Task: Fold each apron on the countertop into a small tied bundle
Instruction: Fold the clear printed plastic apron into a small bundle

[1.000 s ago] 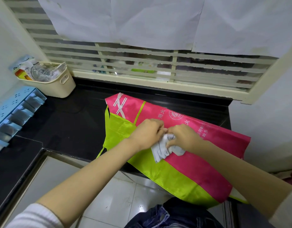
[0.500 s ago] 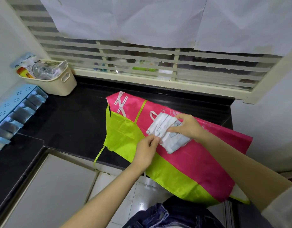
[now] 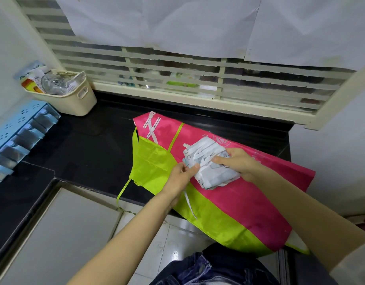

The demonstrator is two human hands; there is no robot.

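starting at the upper left, a cream basket (image 3: 74, 101) and a blue rack (image 3: 19, 136) are seen by the black countertop (image 3: 91, 153), with bare dark surface left between them and the work. at centre, a white strap (image 3: 188, 204) is pinched by the left hand (image 3: 180, 177) beside the white bundle (image 3: 210, 167), which is gripped under the curled right hand (image 3: 237, 161). the wrapping looks mostly done, but the knot is judged unfinished. beneath it, the pink-and-green apron (image 3: 229, 202) lies unfolded, overhanging the counter's front edge at lower right.
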